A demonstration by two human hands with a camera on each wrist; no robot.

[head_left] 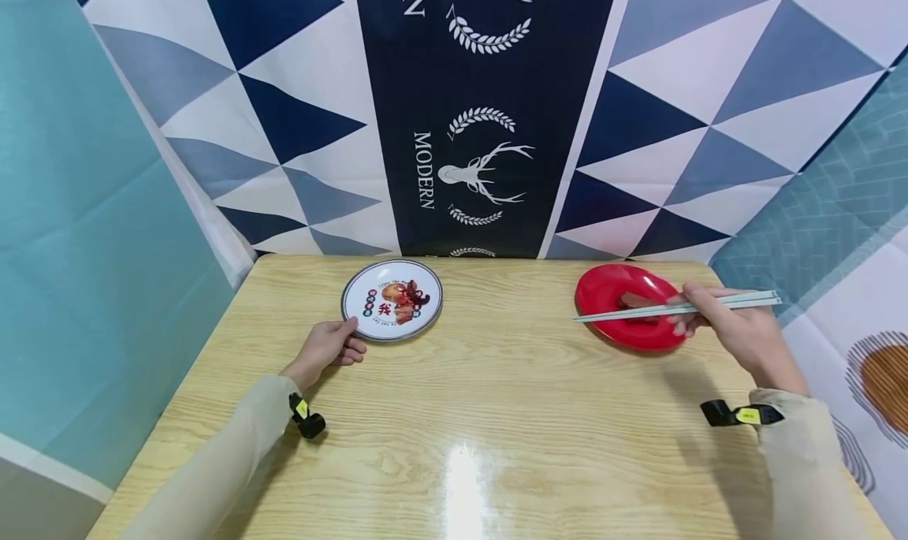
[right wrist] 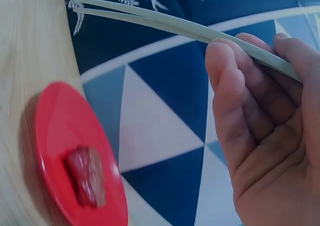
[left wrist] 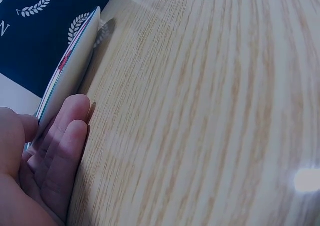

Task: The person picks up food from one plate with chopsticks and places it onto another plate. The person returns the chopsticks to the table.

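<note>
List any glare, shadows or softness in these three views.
Head: bright glare streak low on the table, shadow beside the right sleeve; left wrist: glare spot at the right edge, shadow beside the white plate; right wrist: slightly soft, shiny highlights on the reddish piece.

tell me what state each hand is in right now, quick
Left hand: closed, pinching the white plate at its edge.
Right hand: closed, holding the chopsticks.
</note>
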